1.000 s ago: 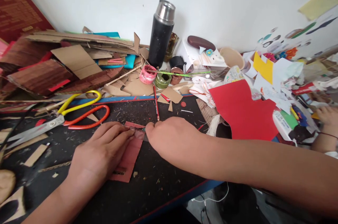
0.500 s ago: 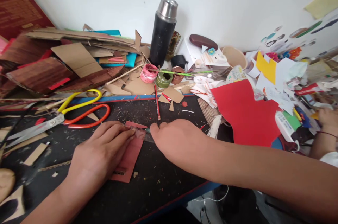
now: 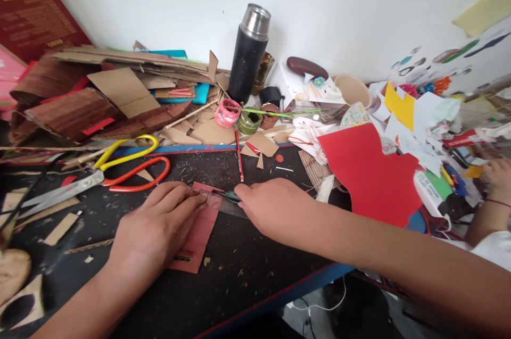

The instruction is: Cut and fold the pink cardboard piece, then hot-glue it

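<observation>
A piece of pink card (image 3: 202,238) lies on the black tabletop with a clear plastic ruler (image 3: 235,208) across its upper part. My left hand (image 3: 155,222) presses the ruler down on the card, fingers bent and held together, its thumb hidden. Closed round a craft knife with a dark green handle (image 3: 230,197), my right hand (image 3: 275,203) is just to the right of the card. The knife's thin tip points left along the ruler, over the card. Scissors with yellow and red handles (image 3: 138,168) lie open beyond my left hand.
A black flask (image 3: 247,59) stands by the wall, behind open paint pots (image 3: 249,121). Cardboard scraps (image 3: 123,91) are heaped at the back left. Red sheet (image 3: 367,174) and papers cover the right side, where another person's hand (image 3: 497,179) shows. A red pencil (image 3: 239,155) lies ahead.
My right hand has drawn the knife a little to the right, showing more of its handle. The left hand stays on the ruler and card. The view has shifted slightly.
</observation>
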Motion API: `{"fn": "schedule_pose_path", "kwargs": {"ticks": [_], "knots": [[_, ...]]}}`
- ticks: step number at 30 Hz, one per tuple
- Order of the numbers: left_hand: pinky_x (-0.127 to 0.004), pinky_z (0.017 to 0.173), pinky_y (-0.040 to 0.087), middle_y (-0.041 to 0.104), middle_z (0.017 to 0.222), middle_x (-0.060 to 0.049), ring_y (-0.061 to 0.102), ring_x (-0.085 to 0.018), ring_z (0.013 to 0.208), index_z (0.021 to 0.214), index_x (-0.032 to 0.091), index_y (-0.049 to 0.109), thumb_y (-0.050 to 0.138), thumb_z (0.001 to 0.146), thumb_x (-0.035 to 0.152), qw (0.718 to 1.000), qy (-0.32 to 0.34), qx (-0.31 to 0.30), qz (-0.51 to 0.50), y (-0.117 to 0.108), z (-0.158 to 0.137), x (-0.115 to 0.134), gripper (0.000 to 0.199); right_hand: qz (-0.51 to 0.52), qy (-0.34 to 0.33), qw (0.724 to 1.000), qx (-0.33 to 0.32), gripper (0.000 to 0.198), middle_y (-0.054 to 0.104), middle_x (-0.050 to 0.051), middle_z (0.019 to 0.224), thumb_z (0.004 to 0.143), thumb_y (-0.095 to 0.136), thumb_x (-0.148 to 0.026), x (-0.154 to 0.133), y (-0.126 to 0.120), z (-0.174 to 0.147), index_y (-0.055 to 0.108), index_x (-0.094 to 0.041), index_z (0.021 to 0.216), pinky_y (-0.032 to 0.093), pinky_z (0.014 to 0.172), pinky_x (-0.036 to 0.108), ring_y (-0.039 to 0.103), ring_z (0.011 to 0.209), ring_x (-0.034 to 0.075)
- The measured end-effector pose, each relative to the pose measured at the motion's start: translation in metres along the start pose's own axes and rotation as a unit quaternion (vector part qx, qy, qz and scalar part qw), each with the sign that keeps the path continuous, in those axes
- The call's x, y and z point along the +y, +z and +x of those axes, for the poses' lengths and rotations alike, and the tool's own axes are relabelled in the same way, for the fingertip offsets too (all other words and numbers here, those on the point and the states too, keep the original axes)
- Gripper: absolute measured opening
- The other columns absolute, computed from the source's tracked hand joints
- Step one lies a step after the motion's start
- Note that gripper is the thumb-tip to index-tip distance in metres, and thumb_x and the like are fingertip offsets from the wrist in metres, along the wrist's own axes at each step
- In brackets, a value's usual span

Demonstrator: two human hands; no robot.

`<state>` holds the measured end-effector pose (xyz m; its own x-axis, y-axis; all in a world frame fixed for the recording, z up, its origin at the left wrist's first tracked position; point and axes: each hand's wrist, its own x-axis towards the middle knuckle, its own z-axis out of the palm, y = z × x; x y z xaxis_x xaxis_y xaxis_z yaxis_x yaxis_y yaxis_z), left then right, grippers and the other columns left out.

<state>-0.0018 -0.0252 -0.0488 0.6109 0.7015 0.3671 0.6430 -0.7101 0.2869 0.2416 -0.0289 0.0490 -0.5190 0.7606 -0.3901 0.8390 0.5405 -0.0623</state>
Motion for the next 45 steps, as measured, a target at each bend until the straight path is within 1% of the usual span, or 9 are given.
{"fn": "schedule_pose_path", "kwargs": {"ticks": [2,10,15,22,27,34,38,42,45], "knots": [[-0.039,0.094,0.055,0.073,0.106,-0.008,0.064,-0.025,0.106,0.11,0.02,0.074,0.046,0.109,0.031,1.0,0.002,-0.001,-0.003,0.0,0.0,0.0,0.03,0.018,0.006,1.0,-0.009,0.01,0.077,0.006,0.084,0.101,0.058,-0.017,0.006,-0.003,-0.003,0.065,-0.015,0.107,0.025,0.052,0.035,0.072,0.07,0.022],[-0.037,0.095,0.054,0.073,0.106,-0.007,0.063,-0.024,0.107,0.113,0.017,0.074,0.049,0.108,0.028,1.0,0.015,0.015,-0.003,-0.001,0.002,0.0,0.027,0.05,0.028,0.998,-0.003,0.017,0.078,0.008,0.09,0.108,0.053,-0.027,0.009,-0.005,-0.004,0.065,-0.015,0.109,0.022,0.055,0.036,0.071,0.074,0.021],[-0.036,0.095,0.054,0.073,0.104,-0.007,0.063,-0.024,0.106,0.11,0.017,0.074,0.045,0.11,0.028,1.0,0.006,0.014,-0.009,-0.002,0.004,0.002,0.031,0.059,0.02,0.998,0.001,0.016,0.077,0.007,0.087,0.108,0.054,-0.026,0.006,-0.005,0.005,0.065,-0.015,0.11,0.021,0.054,0.036,0.07,0.073,0.021],[-0.035,0.093,0.056,0.073,0.104,-0.007,0.065,-0.023,0.106,0.109,0.02,0.076,0.047,0.109,0.03,0.999,-0.015,0.012,-0.028,-0.002,0.003,0.002,0.03,0.045,0.008,0.999,0.006,0.014,0.077,0.007,0.084,0.104,0.053,-0.019,0.002,-0.003,0.013,0.065,-0.015,0.109,0.021,0.054,0.036,0.071,0.072,0.022],[-0.036,0.093,0.056,0.073,0.104,-0.007,0.064,-0.024,0.106,0.11,0.019,0.075,0.048,0.109,0.029,1.0,-0.011,0.011,-0.024,-0.002,0.002,0.002,0.029,0.039,0.004,0.999,0.013,0.012,0.077,0.007,0.084,0.102,0.054,-0.018,0.002,0.001,0.015,0.064,-0.015,0.108,0.021,0.052,0.036,0.072,0.07,0.022],[-0.038,0.093,0.055,0.072,0.106,-0.009,0.062,-0.025,0.108,0.113,0.016,0.073,0.045,0.11,0.028,1.0,0.001,-0.002,-0.011,-0.002,0.001,0.002,0.031,0.026,-0.009,0.999,0.017,0.013,0.077,0.007,0.086,0.1,0.055,-0.014,0.0,0.003,0.018,0.065,-0.016,0.109,0.032,0.054,0.034,0.073,0.073,0.023],[-0.039,0.097,0.056,0.073,0.108,-0.009,0.063,-0.025,0.11,0.113,0.018,0.074,0.043,0.11,0.029,1.0,0.003,0.001,-0.011,-0.003,0.0,0.001,0.033,0.005,-0.026,1.0,0.008,0.015,0.074,0.008,0.078,0.098,0.056,-0.01,-0.007,-0.006,0.023,0.067,-0.013,0.107,0.037,0.053,0.033,0.072,0.069,0.024],[-0.04,0.096,0.057,0.074,0.109,-0.009,0.063,-0.027,0.111,0.116,0.017,0.073,0.04,0.11,0.029,1.0,0.014,-0.004,-0.009,-0.003,0.001,-0.001,0.036,-0.008,-0.051,0.999,-0.006,0.016,0.073,0.01,0.075,0.1,0.055,-0.009,-0.01,-0.017,0.026,0.07,-0.011,0.105,0.043,0.058,0.031,0.072,0.07,0.022],[-0.039,0.095,0.057,0.074,0.11,-0.009,0.064,-0.026,0.111,0.116,0.018,0.074,0.042,0.11,0.029,1.0,0.014,-0.005,-0.017,-0.004,0.0,-0.002,0.035,-0.008,-0.052,0.998,-0.03,0.017,0.074,0.011,0.076,0.099,0.056,-0.009,-0.009,-0.02,0.026,0.072,-0.01,0.106,0.047,0.063,0.03,0.071,0.071,0.021]]}}
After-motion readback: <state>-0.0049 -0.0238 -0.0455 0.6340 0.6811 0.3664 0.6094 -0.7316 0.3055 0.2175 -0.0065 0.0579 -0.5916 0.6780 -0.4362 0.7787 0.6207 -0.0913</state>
